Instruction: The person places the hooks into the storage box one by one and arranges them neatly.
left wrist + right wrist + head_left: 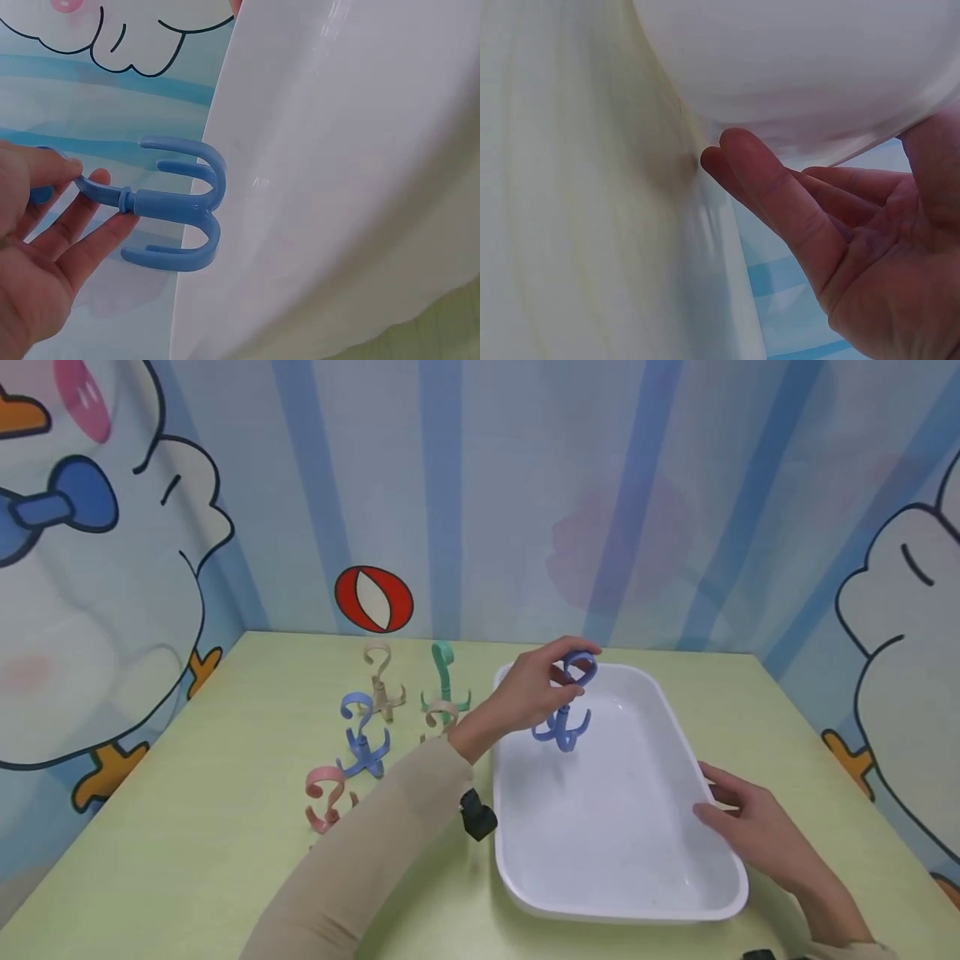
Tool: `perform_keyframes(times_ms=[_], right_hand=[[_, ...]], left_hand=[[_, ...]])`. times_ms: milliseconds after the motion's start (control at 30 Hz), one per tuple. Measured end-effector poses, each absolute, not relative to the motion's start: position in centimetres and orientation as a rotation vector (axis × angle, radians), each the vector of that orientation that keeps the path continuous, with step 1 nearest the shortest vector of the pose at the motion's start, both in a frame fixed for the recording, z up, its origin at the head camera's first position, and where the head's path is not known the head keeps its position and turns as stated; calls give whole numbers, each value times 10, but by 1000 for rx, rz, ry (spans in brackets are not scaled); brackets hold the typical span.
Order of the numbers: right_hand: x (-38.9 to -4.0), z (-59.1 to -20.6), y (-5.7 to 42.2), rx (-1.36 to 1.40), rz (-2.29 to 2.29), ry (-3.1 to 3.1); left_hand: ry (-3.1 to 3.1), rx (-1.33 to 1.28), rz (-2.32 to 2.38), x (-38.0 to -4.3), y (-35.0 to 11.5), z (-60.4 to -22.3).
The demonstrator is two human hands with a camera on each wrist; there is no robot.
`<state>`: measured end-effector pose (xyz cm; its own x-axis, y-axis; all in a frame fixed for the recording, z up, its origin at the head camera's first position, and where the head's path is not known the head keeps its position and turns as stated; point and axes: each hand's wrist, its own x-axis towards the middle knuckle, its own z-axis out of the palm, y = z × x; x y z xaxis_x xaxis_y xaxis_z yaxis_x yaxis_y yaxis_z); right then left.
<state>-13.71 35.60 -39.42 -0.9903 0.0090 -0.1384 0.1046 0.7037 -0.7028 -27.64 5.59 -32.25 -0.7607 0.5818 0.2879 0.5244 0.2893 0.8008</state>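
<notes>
My left hand [528, 689] pinches a blue rotating hook hanger [564, 727] by its curved top and holds it above the far left part of a white tray [600, 860]. In the left wrist view, the hanger's prongs [214, 176] point back toward the fingers, and thumb and fingertips are on its stem. My right hand [750, 822] grips the tray's right rim, thumb over the edge and fingers outside. The right wrist view shows those fingers [787, 202] beside the tray's outer wall [795, 82].
Left of the tray stand more hook hangers: a beige one [384, 697], a green one [444, 672], another beige one [441, 708] partly behind the left arm, a blue one [363, 752] and a pink one [326, 797]. A cartoon-printed backdrop [487, 510] rises behind the light green table [187, 793].
</notes>
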Motion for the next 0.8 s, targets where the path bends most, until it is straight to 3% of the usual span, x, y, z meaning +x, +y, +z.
perform_keyframes(times_ms=[800], right_hand=[[-131,-394,353,49,-1313,2745]], left_hand=[[2443,1035,1437,-298,98,-306]])
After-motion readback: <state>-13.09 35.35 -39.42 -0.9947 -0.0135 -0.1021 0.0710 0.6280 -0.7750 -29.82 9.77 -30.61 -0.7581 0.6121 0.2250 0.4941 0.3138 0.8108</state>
